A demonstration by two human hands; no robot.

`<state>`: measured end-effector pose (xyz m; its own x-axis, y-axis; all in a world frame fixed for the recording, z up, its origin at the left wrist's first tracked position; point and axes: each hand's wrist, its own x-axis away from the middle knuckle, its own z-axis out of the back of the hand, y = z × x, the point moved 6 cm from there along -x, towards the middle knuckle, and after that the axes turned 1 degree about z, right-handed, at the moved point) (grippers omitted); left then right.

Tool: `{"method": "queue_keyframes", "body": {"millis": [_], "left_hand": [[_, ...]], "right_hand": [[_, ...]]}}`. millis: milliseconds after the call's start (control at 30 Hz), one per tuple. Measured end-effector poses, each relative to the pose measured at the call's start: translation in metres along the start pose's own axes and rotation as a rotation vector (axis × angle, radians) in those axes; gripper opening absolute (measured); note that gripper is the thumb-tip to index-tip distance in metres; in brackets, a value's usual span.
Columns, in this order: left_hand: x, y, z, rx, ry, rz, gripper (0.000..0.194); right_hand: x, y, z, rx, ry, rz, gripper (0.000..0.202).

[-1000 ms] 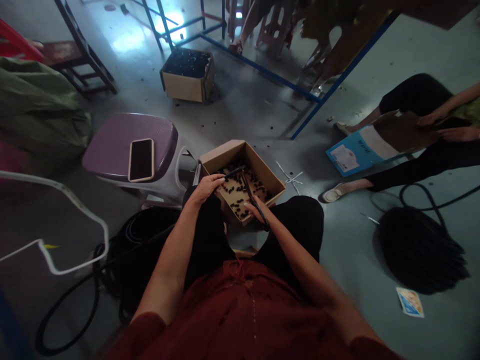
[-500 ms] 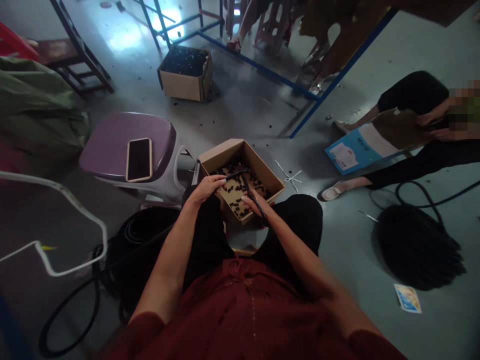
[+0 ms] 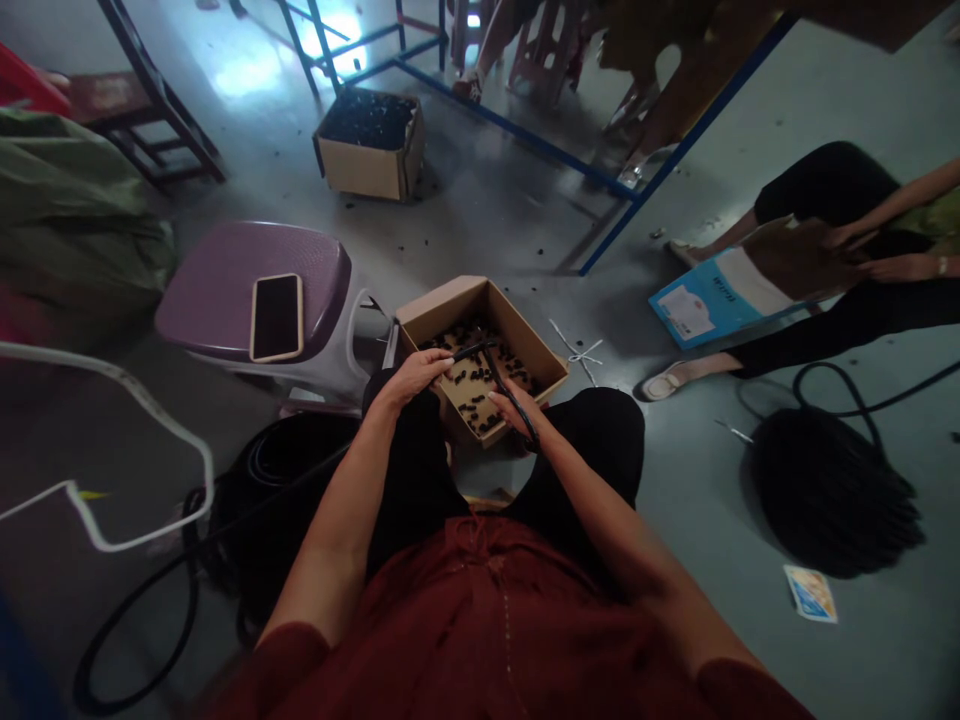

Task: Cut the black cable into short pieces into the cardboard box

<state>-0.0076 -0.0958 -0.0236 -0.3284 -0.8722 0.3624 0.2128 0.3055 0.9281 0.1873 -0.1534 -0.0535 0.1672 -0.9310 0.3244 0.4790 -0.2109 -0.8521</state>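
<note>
Over an open cardboard box, my left hand grips a black tube near its end. The tube runs back past my left forearm toward a black coil beside my left leg. My right hand is closed around what look like black-handled scissors, whose far end meets the tip of the tube. Whether the blades are apart is too small to tell. Short black tube pieces lie scattered on the box's bottom, below both hands. The box sits between my knees.
A purple-topped stool bearing a phone stands at left. Beyond is a carton of black pieces. A co-worker with a blue box sits at right, near a black tube coil. A blue table frame stands ahead.
My hands stay almost in place, with the tube's end and the scissors still together. My right hand shifts very slightly. The view tilts a little.
</note>
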Motion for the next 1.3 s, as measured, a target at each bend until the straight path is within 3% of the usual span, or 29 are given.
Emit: {"method": "queue_keyframes", "body": {"millis": [300,533,733,1000,1300], "left_hand": [[-0.010,0.001,-0.003,-0.243,-0.109,-0.030,0.050],[-0.014,0.019,-0.016,-0.461,-0.088,-0.091,0.033],[-0.008,0.014,-0.018,-0.476,-0.044,-0.153,0.032],[-0.009,-0.003,-0.025,-0.346,-0.123,-0.128,0.031],[-0.005,-0.005,-0.028,-0.196,-0.236,-0.057,0.031]], "right_hand": [[0.005,-0.005,0.005,0.275,0.054,-0.014,0.025],[0.010,-0.014,-0.004,0.279,0.033,0.009,0.026],[0.012,-0.010,-0.009,0.272,0.004,0.001,0.027],[0.009,0.003,-0.015,0.212,-0.046,0.060,0.038],[0.009,-0.001,-0.015,0.169,-0.081,0.073,0.044]]}}
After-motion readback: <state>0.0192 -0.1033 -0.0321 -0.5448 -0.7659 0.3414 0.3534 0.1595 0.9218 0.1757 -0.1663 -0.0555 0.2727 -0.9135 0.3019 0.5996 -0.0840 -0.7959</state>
